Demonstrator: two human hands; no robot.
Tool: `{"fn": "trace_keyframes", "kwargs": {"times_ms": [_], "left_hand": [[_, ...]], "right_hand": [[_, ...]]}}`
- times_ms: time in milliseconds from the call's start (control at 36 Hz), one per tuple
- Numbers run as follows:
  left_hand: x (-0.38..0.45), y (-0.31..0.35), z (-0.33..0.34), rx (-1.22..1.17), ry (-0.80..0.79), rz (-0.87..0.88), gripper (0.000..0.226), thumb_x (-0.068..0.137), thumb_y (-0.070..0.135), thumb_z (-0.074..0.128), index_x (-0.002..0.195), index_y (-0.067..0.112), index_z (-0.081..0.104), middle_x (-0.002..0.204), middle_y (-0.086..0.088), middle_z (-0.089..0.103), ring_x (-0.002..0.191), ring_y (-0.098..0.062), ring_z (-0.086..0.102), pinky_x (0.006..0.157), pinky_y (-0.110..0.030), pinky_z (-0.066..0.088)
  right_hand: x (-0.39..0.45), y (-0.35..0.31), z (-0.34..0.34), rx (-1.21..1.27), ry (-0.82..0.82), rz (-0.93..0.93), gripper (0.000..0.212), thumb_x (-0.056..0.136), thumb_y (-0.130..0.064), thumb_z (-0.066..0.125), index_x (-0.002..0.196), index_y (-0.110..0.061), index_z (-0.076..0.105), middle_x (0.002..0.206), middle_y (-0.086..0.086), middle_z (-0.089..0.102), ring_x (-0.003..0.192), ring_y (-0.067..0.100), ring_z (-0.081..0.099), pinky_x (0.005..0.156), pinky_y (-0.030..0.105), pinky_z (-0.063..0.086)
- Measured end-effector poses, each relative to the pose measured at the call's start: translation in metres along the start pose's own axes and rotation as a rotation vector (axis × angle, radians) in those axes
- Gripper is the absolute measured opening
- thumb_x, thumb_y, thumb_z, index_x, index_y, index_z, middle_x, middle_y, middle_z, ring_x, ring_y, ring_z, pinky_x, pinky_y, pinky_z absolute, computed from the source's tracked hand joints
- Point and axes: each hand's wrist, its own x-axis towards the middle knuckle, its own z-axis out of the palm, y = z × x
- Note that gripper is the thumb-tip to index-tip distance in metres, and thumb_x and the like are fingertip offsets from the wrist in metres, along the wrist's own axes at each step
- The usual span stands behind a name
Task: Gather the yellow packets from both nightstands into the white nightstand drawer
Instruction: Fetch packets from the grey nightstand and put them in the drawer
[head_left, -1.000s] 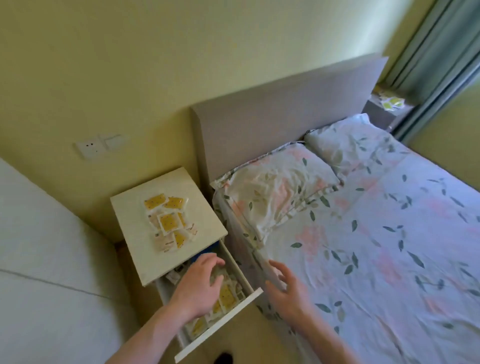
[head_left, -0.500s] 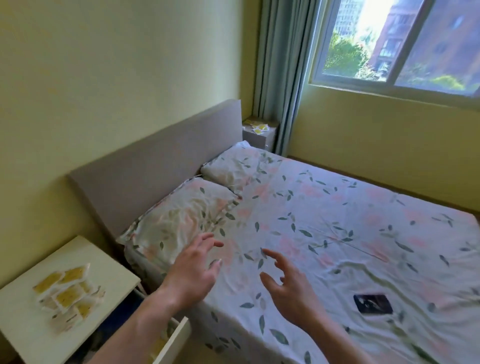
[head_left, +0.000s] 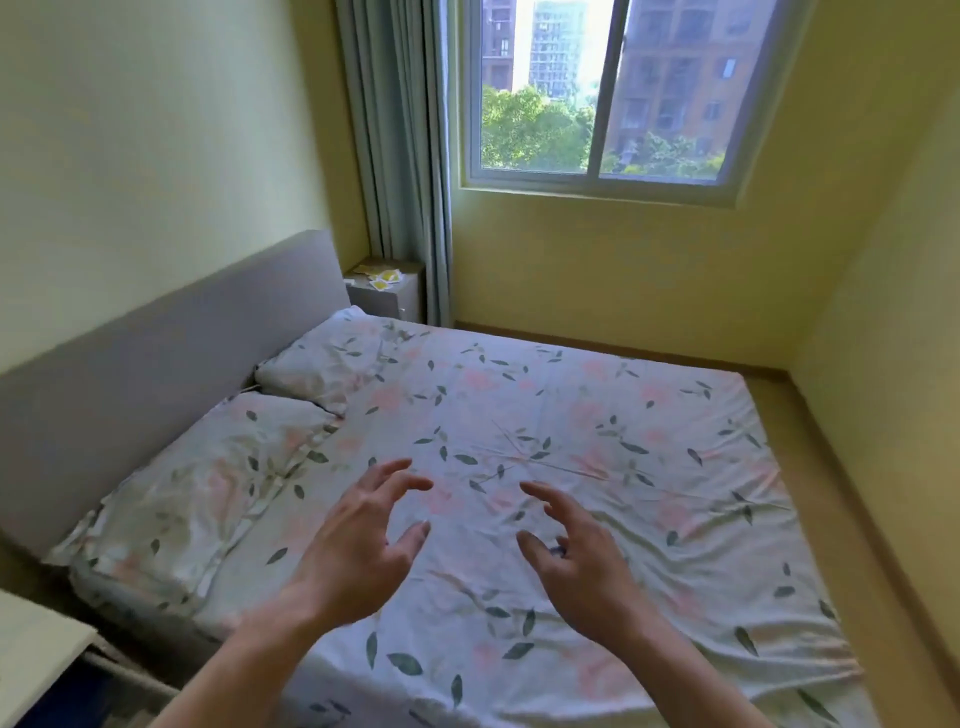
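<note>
Fingers: both sets spread and loosely bent, nothing held; the left hand (head_left: 358, 551) and right hand (head_left: 582, 561) hang side by side in the air over the bed (head_left: 597, 415), palms half turned to each other.

Under the hands: only the flowered sheet and two pillows (head_left: 244, 467) by the grey headboard (head_left: 156, 353); no packet lies there that I can see.

Yellow packets: a small loose scatter (head_left: 383, 278) sits on top of the far nightstand (head_left: 395, 293), in the corner between the headboard and the curtain (head_left: 400, 156), well apart from the hands.

White nightstand: just a corner of its top (head_left: 36, 649) shows at the lower left edge; its drawer can't be made out from here.

Step in hand: by my reading, empty-handed and heading for the far pile.

Next move calls for: getting round or across the bed to that corner, then pinching up thin flat packets off a smooth top, and carrying them all the way back to the drawer.
</note>
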Motion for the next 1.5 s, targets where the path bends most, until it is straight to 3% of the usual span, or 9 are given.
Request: {"fn": "trace_keyframes", "kwargs": {"times_ms": [111,194,250,361,528,806,917,1306,1500], "left_hand": [[0.018,0.047,0.028,0.007,-0.018,0.048,0.036,0.093,0.036,0.065,0.128,0.042,0.055,0.152,0.022,0.034,0.137,-0.005,0.039,0.114,-0.037,0.038],[0.038,0.077,0.06,0.023,-0.055,0.085,0.037,0.093,0.035,0.066,0.128,0.041,0.056,0.151,0.022,0.035,0.136,-0.007,0.04,0.113,-0.035,0.035],[0.055,0.096,0.086,0.029,-0.081,0.116,0.038,0.092,0.036,0.067,0.128,0.041,0.056,0.152,0.021,0.036,0.136,-0.008,0.041,0.113,-0.037,0.035],[0.095,0.141,0.147,-0.007,-0.145,0.17,0.035,0.092,0.035,0.068,0.125,0.042,0.057,0.151,0.018,0.039,0.136,-0.011,0.043,0.109,-0.032,0.036],[0.133,0.247,0.239,-0.06,-0.265,0.297,0.036,0.094,0.037,0.065,0.128,0.042,0.055,0.154,0.018,0.034,0.14,-0.012,0.038,0.113,-0.035,0.033],[0.168,0.387,0.341,-0.047,-0.28,0.45,0.039,0.092,0.044,0.065,0.127,0.047,0.05,0.156,0.017,0.033,0.14,-0.015,0.041,0.114,-0.045,0.04],[0.164,0.431,0.383,-0.02,-0.217,0.396,0.04,0.092,0.044,0.065,0.127,0.048,0.049,0.156,0.018,0.032,0.139,-0.013,0.042,0.114,-0.043,0.039],[0.146,0.64,0.521,0.036,-0.113,0.21,0.046,0.092,0.042,0.066,0.135,0.042,0.047,0.157,0.018,0.028,0.142,-0.014,0.037,0.118,-0.043,0.033],[0.165,0.665,0.528,0.074,-0.034,0.135,0.047,0.092,0.042,0.065,0.135,0.043,0.046,0.158,0.019,0.027,0.143,-0.014,0.036,0.119,-0.04,0.032]], "right_hand": [[-0.006,0.033,-0.047,0.069,0.046,0.018,0.046,0.094,-0.033,0.063,0.132,-0.053,0.047,0.139,-0.022,0.051,0.107,0.005,0.054,0.106,0.035,0.047],[-0.011,0.06,-0.083,0.077,0.097,0.029,0.048,0.095,-0.031,0.062,0.136,-0.051,0.047,0.14,-0.024,0.051,0.089,-0.003,0.06,0.092,0.019,0.051],[-0.016,0.081,-0.11,0.078,0.128,0.058,0.047,0.096,-0.028,0.062,0.139,-0.045,0.049,0.138,-0.021,0.055,0.101,-0.005,0.061,0.088,0.012,0.049],[-0.027,0.13,-0.173,0.024,0.19,0.113,0.047,0.096,-0.028,0.062,0.14,-0.04,0.05,0.144,-0.025,0.048,0.131,-0.007,0.044,0.114,0.025,0.039],[-0.049,0.195,-0.284,-0.001,0.359,0.23,0.048,0.096,-0.025,0.063,0.139,-0.042,0.051,0.141,-0.023,0.049,0.133,-0.001,0.044,0.114,0.033,0.04],[-0.068,0.282,-0.431,0.03,0.422,0.253,0.048,0.097,-0.027,0.063,0.139,-0.045,0.049,0.14,-0.021,0.05,0.132,-0.001,0.043,0.108,0.027,0.04],[-0.071,0.33,-0.489,0.049,0.371,0.209,0.047,0.097,-0.025,0.063,0.139,-0.044,0.05,0.136,-0.022,0.05,0.12,-0.006,0.053,0.097,0.018,0.046],[-0.115,0.469,-0.732,-0.041,0.276,0.077,0.049,0.096,-0.027,0.064,0.141,-0.041,0.05,0.14,-0.019,0.049,0.134,0.005,0.044,0.111,0.034,0.042],[-0.049,0.486,-0.77,-0.061,0.215,-0.024,0.05,0.094,-0.03,0.066,0.14,-0.042,0.051,0.141,-0.018,0.053,0.132,0.005,0.048,0.11,0.036,0.045]]}}
